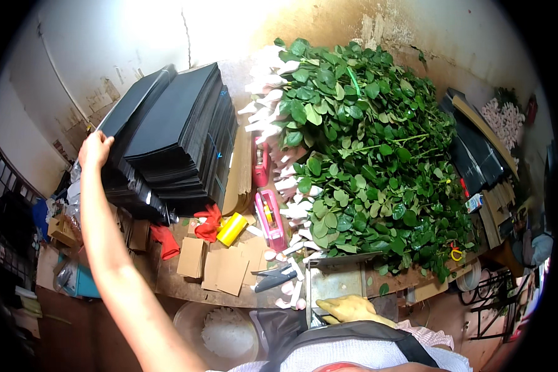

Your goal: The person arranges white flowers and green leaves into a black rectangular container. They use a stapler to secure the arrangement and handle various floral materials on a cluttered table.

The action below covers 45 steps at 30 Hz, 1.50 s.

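Observation:
My left hand (96, 149) reaches out on a bare arm to the far left stack of black sheets (133, 93). Its fingers are closed on the near left edge of a black sheet there, beside some clear plastic wrap. Close to my body, my right hand (353, 309) wears a yellow glove. It lies over the near end of a metal tray (335, 279), fingers stretched to the left and nothing visible in them. A second, taller stack of black sheets (173, 118) stands just right of the first, tied with blue string.
A large pile of leafy green stems (378, 161) with white-wrapped heads covers the table's right half. Pink tape dispensers (271, 220), a yellow roll (232, 229), a red glove (209, 223), cardboard pieces (226, 270) and black scissors (274, 278) lie between. A bucket (220, 332) stands below the front edge.

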{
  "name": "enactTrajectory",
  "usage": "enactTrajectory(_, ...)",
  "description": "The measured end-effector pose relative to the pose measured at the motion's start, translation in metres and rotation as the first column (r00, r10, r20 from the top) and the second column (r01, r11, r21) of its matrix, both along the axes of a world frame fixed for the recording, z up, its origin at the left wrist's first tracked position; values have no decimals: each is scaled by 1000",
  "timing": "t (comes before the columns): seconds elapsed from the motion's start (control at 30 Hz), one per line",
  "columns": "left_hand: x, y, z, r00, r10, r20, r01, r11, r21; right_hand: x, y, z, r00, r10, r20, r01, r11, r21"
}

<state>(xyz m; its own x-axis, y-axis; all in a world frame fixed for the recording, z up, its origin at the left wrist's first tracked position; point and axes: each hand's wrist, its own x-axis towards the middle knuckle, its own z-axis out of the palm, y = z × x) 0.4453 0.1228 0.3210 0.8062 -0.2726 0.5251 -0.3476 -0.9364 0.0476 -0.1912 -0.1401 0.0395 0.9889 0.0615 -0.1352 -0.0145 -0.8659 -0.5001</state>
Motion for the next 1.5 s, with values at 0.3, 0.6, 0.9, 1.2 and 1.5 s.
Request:
enactTrajectory(0.3, -337, -147, -46, 524, -843, 120, 608, 271, -746, 10, -20, 89, 806, -239, 542, 126, 963, 237)
enactTrajectory(0.6, -527, -188, -124, -14, -868, 496, 991, -79, -111, -35, -110, 134, 409, -225, 884, 224, 964, 142)
enactTrajectory(0.9, -438, -159, -115, 382, -862, -334, 817, 483, -315, -193, -159, 214, 295, -202, 934, 713, 697, -74)
enactTrajectory(1.2, -429, -198, -153, 303, -918, -256, 425, 371, -826, -160, -156, 267, 105, -129, 986, 713, 701, 16)
enactTrajectory(1.5, -515, -157, -189, -964, -263, -24, -206, 805, -557, -66, -103, 309, 977, -37, 211, 151, 820, -552)
